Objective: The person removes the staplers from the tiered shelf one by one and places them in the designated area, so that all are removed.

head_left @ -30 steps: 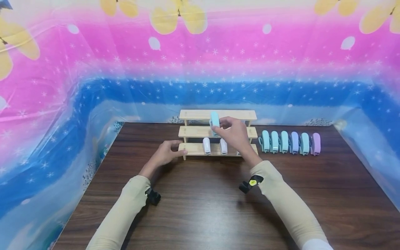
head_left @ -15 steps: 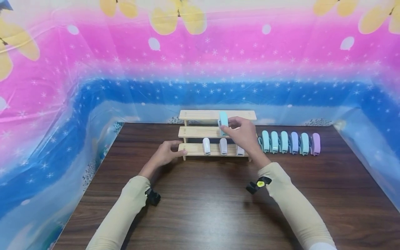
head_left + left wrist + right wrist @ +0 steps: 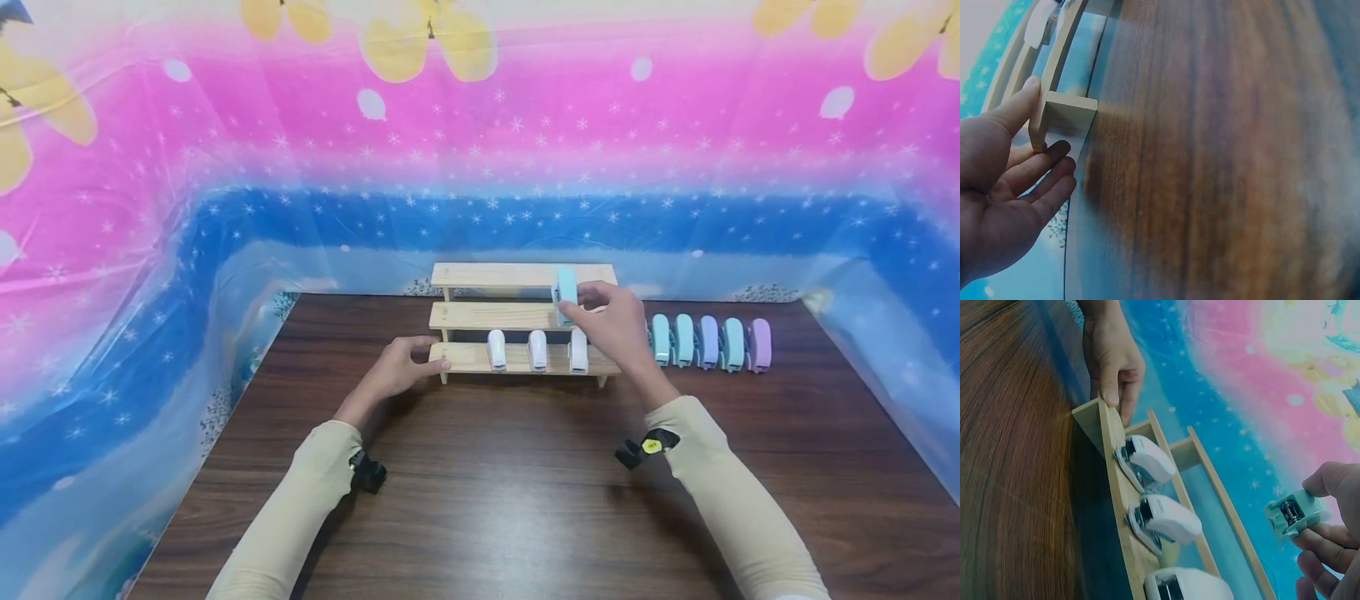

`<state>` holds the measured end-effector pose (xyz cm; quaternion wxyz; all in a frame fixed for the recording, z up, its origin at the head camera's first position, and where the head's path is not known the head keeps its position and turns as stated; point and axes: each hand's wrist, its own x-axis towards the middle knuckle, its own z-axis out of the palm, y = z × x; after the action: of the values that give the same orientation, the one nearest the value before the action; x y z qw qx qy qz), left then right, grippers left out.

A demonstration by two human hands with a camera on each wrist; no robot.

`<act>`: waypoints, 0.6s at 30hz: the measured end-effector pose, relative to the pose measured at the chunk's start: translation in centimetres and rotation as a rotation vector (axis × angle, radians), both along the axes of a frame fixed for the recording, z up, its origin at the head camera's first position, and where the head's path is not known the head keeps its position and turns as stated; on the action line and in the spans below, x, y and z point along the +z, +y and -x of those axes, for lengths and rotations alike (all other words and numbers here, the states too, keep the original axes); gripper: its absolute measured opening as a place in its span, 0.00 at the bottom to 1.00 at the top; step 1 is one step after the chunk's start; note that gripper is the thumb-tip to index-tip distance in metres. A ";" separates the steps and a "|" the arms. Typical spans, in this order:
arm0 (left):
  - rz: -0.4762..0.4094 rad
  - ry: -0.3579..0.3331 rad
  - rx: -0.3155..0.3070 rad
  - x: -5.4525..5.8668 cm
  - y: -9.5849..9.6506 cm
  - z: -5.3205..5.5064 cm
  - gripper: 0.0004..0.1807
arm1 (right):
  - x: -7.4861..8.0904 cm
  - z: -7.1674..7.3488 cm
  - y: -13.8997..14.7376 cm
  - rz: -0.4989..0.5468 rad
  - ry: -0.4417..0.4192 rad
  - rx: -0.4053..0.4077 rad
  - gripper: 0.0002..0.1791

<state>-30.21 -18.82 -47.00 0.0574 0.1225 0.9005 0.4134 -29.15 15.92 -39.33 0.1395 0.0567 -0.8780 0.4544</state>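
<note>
My right hand (image 3: 617, 327) pinches a small teal stapler (image 3: 566, 290) between thumb and fingers. It is held up in front of the right half of a three-tier wooden display stand (image 3: 463, 357). In the right wrist view, the metal spring part inside the teal stapler's end faces the camera. My left hand (image 3: 400, 367) grips the left end of the stand's lowest tier, thumb on top and fingertips beneath. Three white staplers stand spaced along that tier: a left one (image 3: 497, 350), a middle one (image 3: 537, 351) and a right one (image 3: 577, 350), just below my right hand.
Right of the stand, a row of staplers sits on the dark wooden table (image 3: 480, 500), including a teal one (image 3: 682, 340), a lavender one (image 3: 707, 342) and a pink one (image 3: 761, 345). My right hand covers the row's left end. A patterned cloth (image 3: 480, 150) hangs behind.
My right hand has moved to the right with the teal stapler, along the upper tiers, uncovering the right white stapler. The left hand stays on the stand's end.
</note>
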 end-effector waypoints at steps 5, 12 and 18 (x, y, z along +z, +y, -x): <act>0.003 -0.004 0.000 0.1 0.0 0.0 0.35 | -0.2 0.0 1.0 -0.006 -0.014 -0.024 0.25; -0.002 -0.007 -0.003 0.0 0.0 0.0 0.35 | 0.0 -0.3 2.6 -0.042 -0.035 -0.059 0.28; -0.009 -0.006 0.000 0.0 0.0 0.0 0.35 | 0.0 -0.4 4.1 -0.051 -0.002 -0.079 0.30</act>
<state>-30.19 -18.84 -47.03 0.0593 0.1217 0.8983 0.4179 -28.76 20.05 -39.30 0.1548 0.0253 -0.8911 0.4259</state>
